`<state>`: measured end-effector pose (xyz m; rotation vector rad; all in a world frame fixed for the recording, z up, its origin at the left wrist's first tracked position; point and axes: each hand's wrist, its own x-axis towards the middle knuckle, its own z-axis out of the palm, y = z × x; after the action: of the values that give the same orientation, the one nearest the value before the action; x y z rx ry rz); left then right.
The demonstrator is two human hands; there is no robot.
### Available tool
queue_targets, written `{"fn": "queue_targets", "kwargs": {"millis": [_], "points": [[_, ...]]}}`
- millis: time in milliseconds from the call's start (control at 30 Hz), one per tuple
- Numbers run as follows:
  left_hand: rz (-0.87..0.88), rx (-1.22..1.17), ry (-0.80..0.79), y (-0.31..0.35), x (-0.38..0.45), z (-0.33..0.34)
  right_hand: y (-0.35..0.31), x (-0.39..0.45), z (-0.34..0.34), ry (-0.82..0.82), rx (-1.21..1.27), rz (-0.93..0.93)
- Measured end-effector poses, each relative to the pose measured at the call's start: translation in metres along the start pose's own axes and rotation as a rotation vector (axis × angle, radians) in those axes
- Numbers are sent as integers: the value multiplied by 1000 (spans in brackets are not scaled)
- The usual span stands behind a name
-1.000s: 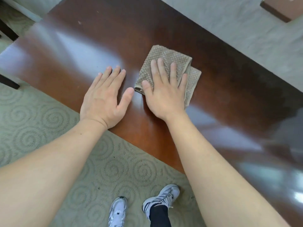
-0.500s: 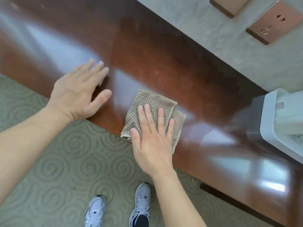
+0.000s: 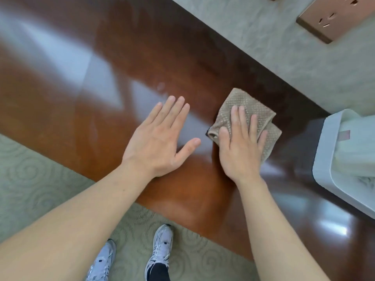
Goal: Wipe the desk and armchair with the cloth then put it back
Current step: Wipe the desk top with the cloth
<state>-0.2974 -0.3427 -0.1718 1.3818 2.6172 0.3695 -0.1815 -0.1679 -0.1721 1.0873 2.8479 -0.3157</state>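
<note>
A folded beige waffle-weave cloth (image 3: 246, 107) lies on the glossy dark-brown wooden desk (image 3: 142, 63). My right hand (image 3: 240, 147) presses flat on the cloth, fingers spread over it, covering its near half. To the left of it my left hand (image 3: 160, 138) rests flat on the bare desk top with fingers apart and nothing in it. The armchair is not in view.
A white tray-like box (image 3: 328, 155) holding folded white things stands on the desk just right of the cloth. A copper-coloured wall socket (image 3: 334, 17) sits on the grey wall behind the desk. Patterned green carpet (image 3: 40, 179) and my white shoes (image 3: 160, 246) lie below the desk's near edge.
My right hand has pushed the cloth away from the desk's near edge toward the wall and the white box. My left hand has slid along the desk to follow, still flat.
</note>
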Motion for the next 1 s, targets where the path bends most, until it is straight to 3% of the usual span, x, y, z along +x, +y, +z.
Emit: {"fn": "queue_targets", "kwargs": {"millis": [200,400,833,1000], "points": [[-3,16,-17,-1,1,-1,34,88,-18,7,-29,-18],[-23,19,-38,1,1,-2,39,96,-17,23,-32,-61],[48,-57,149,7,-16,-7,-12,-63,11,-7,8,-197],[112,169,96,22,-29,-12,-32,-117,22,-10,44,-227]]}}
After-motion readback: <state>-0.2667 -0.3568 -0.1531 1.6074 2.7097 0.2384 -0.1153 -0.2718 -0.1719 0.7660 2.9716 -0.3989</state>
